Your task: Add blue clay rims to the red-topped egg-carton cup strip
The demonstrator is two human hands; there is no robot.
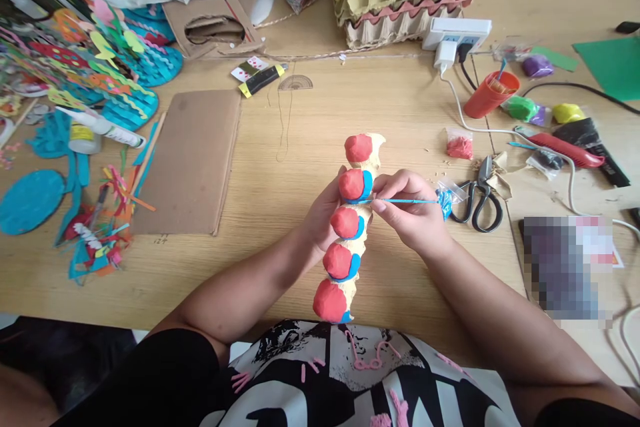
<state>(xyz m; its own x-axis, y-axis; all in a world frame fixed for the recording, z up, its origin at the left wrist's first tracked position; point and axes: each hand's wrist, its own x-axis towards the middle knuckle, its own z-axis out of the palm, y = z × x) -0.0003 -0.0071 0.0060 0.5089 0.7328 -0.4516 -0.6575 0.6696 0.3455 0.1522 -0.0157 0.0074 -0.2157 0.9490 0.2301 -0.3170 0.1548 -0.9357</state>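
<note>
A strip cut from an egg carton (pixel 361 240) stands out over the table in front of me, its cups covered with red clay and most edged with blue clay. My left hand (pixel 325 210) is closed around it from the left, with some fingers hidden behind. In a pinch, my right hand (pixel 413 213) holds a thin blue stick (pixel 407 201). The stick's tip touches the blue clay under the second red cup from the top. Just beyond the right hand lies a small bag of blue clay (pixel 444 202).
Scissors (pixel 483 193), an orange cup (pixel 490 93) and bagged clay lie on the right. A cardboard sheet (pixel 185 160) and paper scraps (pixel 100 233) are on the left. Stacked egg trays (pixel 400 13) and a power strip (pixel 457 33) with cables stand at the back.
</note>
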